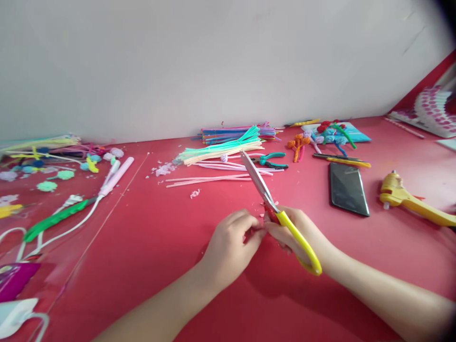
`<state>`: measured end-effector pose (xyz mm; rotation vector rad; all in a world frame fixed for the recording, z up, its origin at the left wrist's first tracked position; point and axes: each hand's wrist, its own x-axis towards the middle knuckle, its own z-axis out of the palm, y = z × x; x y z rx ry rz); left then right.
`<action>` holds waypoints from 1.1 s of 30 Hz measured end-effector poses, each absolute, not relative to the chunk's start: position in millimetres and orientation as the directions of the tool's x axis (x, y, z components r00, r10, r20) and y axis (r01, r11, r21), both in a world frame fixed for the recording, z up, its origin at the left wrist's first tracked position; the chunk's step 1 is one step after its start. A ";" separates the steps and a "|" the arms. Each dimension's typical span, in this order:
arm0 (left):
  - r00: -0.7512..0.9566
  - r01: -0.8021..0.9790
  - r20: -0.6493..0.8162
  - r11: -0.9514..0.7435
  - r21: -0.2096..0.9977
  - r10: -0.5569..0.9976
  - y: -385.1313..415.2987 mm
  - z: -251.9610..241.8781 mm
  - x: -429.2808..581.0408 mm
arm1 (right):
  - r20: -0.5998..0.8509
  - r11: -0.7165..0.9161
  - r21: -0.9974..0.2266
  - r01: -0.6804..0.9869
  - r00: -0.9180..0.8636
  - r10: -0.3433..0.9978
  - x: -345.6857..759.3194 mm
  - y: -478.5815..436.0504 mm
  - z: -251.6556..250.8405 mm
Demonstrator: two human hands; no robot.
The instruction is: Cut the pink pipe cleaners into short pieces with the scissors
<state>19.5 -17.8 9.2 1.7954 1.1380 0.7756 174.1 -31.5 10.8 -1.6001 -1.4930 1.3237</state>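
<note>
My right hand [295, 232] is closed around yellow-handled scissors [270, 202], whose shut blades point up and away toward the pipe cleaners. My left hand [231, 242] is curled in a pinch, fingertips meeting the right hand's fingers just above the red table [160, 266]. Whatever sits between the fingertips is too small to make out. Small pink scraps [265, 205] lie on the table just beyond the hands.
A pile of pastel and coloured pipe cleaners [228, 147] lies near the wall, with teal pliers [272, 160] beside it. A black phone [347, 188] and a yellow glue gun [409, 199] are on the right. Pipe-cleaner flowers [329, 133] lie behind. A white corded tool [114, 178] and pompoms [46, 185] sit left.
</note>
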 end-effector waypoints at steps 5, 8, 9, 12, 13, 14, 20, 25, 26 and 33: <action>0.314 0.110 -0.226 0.201 0.973 0.922 -6.0 11.9 11.0 | -0.170 -0.073 -0.840 0.538 -0.132 0.977 184.9 -27.8 12.7; 0.264 -0.072 -0.202 0.228 0.971 0.943 0.9 12.5 7.3 | -0.110 0.008 -0.739 0.674 -0.133 0.985 188.8 -26.1 8.5; 0.260 -0.114 -0.199 0.235 0.965 0.945 2.0 12.3 6.6 | -0.098 0.017 -0.709 0.705 -0.122 0.988 188.9 -25.9 6.7; 0.304 -0.109 -0.234 0.278 0.954 0.923 0.8 11.1 6.6 | -0.100 -0.005 -0.715 0.699 -0.094 0.991 186.7 -26.4 4.2; 0.344 -0.069 -0.271 0.312 0.948 0.899 -0.8 10.6 7.2 | -0.110 -0.021 -0.749 0.662 -0.094 0.990 185.4 -27.0 5.0; 0.388 -0.022 -0.309 0.344 0.939 0.869 -2.8 10.0 8.0 | -0.124 -0.037 -0.792 0.609 -0.102 0.987 183.9 -27.7 6.4; 0.475 0.206 -0.297 0.223 0.953 0.829 -14.3 6.1 14.6 | -0.257 -0.183 -0.917 0.354 -0.175 0.950 176.6 -31.7 13.3; 0.422 0.279 -0.206 0.090 0.956 0.883 -17.8 8.9 20.1 | -0.217 -0.143 -0.901 0.410 -0.140 0.966 176.6 -31.8 3.7; 0.427 0.277 -0.201 0.084 0.957 0.882 -17.9 9.9 20.6 | -0.206 -0.127 -0.892 0.434 -0.141 0.968 177.4 -31.6 2.6; 0.272 0.011 -0.215 0.220 0.975 0.938 -3.6 11.9 10.2 | -0.074 0.073 -0.618 0.782 -0.150 0.986 188.8 -27.9 7.2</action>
